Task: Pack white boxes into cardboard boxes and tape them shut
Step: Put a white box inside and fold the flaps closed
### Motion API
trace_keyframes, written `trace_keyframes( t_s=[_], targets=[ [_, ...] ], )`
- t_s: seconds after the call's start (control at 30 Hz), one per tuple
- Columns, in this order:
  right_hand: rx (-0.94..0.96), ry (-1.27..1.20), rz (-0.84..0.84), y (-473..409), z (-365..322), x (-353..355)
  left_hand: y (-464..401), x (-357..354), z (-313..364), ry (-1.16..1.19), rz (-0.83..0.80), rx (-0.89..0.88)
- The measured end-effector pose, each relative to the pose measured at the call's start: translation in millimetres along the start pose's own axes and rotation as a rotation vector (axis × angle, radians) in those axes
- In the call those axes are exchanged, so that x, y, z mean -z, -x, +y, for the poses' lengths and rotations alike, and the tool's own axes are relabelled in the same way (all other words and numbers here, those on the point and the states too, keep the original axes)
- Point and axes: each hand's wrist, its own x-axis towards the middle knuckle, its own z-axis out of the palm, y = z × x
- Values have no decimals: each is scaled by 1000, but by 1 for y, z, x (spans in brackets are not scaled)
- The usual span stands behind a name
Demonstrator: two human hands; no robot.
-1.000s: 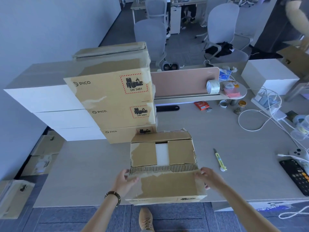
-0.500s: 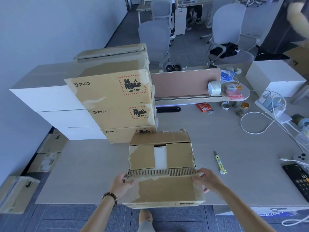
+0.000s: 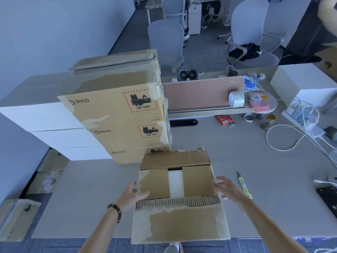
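A person's left hand (image 3: 131,195) and right hand (image 3: 226,189) hover, fingers spread and holding nothing, at either side of an open cardboard box (image 3: 177,196) at the near edge of the tabletop (image 3: 264,179). The left grip appears to brush the box's left edge, though the angle makes contact hard to confirm; the right is just clear of the right side flap. Both side flaps are folded in, and a strip of the white box (image 3: 175,183) inside shows between them. The far flap lies partly down, while the torn near flap hangs out over the tabletop's edge toward the person.

The risk, as it looks from here: the box sits so close to the edge that a push on the hanging flap could tip or slide it off. The ragged, peeled cardboard may also give tape a poor hold. The roll of tape (image 3: 236,99) stands well apart on the raised shelf by the divider, and the utility knife (image 3: 244,183) lies near the right hand.

Half a second earlier both hands gripped the box's near corners; they have since let go and lifted toward the flaps. The box has stayed put.
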Motion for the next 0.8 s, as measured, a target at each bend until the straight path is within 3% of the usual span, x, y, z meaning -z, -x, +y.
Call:
trace_keyframes(
  t_s=[0.17,0.37,0.47,0.8],
  targets=[
    [18,-59,111,-27,-36,-4,-43,10,31,76,125,-46],
    [-22,-280,157,-67,-60,-10,-78,10,52,243,189,25],
    [-30,-247,138,-78,-57,-11,-83,4,52,340,166,59],
    [-38,-214,139,-57,-44,-10,-66,-3,35,339,187,54]
  ],
)
